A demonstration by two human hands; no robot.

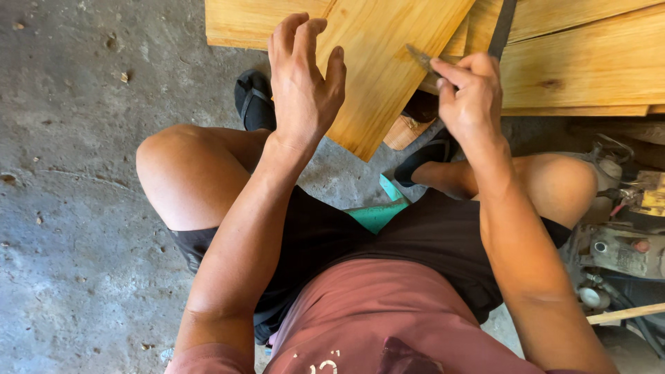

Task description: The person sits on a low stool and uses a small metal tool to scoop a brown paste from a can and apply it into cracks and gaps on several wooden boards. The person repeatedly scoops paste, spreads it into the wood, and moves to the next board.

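Note:
I sit low on a concrete floor with my knees apart. A light wooden board (pixel 377 66) slants down between my feet. My left hand (pixel 301 79) rests on the board's left edge with its fingers spread and raised. My right hand (pixel 471 93) pinches a short dark pencil-like tool (pixel 420 57) whose tip touches the board's right edge. A dark flat strip (pixel 501 28) rises behind that hand.
More wooden planks (pixel 589 59) lie stacked at the top right. A power tool (pixel 623 235) with metal parts sits on the floor at my right. A green stool seat (pixel 377 211) shows between my legs. My black sandal (pixel 255 100) sits under the board.

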